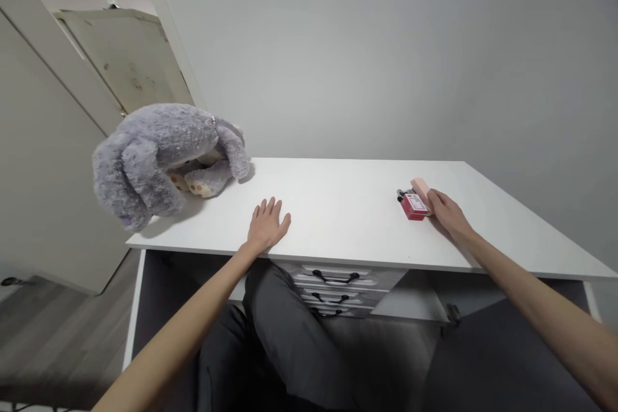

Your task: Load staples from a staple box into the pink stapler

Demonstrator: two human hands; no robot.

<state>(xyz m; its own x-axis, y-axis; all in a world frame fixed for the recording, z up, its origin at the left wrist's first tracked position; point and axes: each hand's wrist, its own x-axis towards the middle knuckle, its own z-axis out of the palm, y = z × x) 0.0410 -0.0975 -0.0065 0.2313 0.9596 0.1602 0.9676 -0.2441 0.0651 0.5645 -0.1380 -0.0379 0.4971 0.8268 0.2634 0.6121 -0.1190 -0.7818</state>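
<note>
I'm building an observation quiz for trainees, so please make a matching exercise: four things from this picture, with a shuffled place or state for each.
1. Fluffy grey-lavender plush toy
2. Small red-and-white box
3. Bare left hand
4. Bare right hand

A. Palm down, fingers spread
B. Fingers on a pale pink bar
C. At the left end of the white tabletop
D. Lying beside the pink bar

Pairs: 1-C, 2-D, 3-A, 4-B

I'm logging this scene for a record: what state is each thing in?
Left hand: open, spread flat on the white top
Right hand: closed on the pink strip
Pink strip: held
Red-and-white box: lying beside the strip; opened or not, unclear
Plush toy: bent over in an arch
Drawers: shut
Compartment beside the drawers: open-fronted
</note>
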